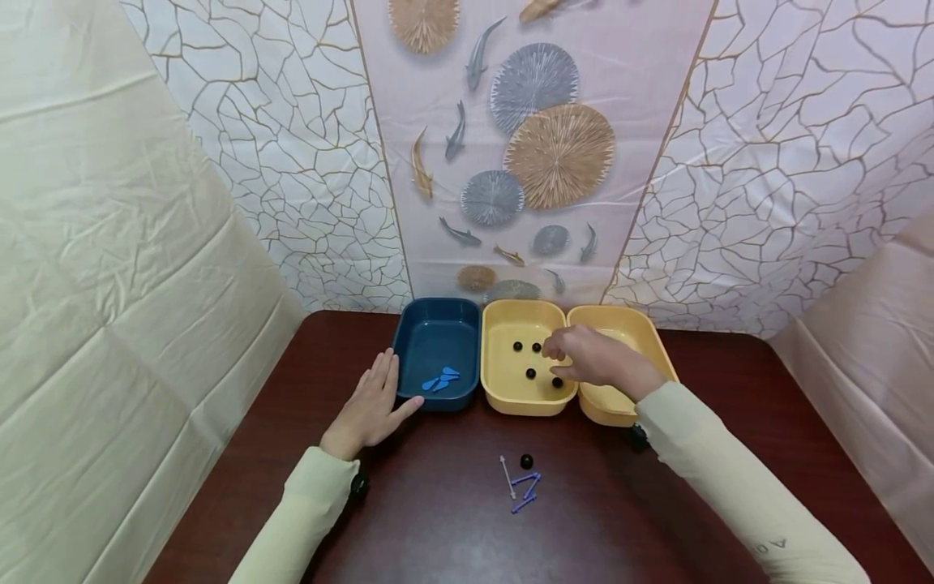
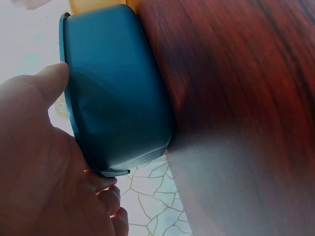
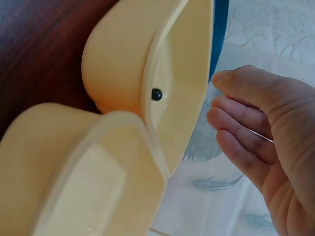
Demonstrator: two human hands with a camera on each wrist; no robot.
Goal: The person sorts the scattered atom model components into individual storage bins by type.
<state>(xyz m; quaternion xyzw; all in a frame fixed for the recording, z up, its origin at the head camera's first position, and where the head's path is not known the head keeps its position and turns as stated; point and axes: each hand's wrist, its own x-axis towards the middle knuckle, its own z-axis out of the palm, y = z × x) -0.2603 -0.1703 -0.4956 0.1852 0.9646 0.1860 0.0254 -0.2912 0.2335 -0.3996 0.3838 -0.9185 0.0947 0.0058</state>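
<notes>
Three bins stand side by side at the table's far edge. The blue bin (image 1: pixel 436 350) holds a few blue flat pieces (image 1: pixel 441 380). My left hand (image 1: pixel 374 401) lies flat beside the blue bin (image 2: pixel 115 93), fingers straight, thumb against its near corner. The middle yellow bin (image 1: pixel 522 365) holds several black beads (image 1: pixel 531 374). My right hand (image 1: pixel 593 357) hovers over the middle yellow bin (image 3: pixel 162 73), fingers loosely bent and holding nothing; one bead (image 3: pixel 156 94) shows in the right wrist view. The right yellow bin (image 1: pixel 620 324) is partly hidden by that hand.
On the dark wooden table (image 1: pixel 438 519) in front of the bins lie a black bead (image 1: pixel 526 461), a white pin (image 1: pixel 507 475) and a few purple pins (image 1: pixel 527 488). Patterned sheets wall in the back and both sides.
</notes>
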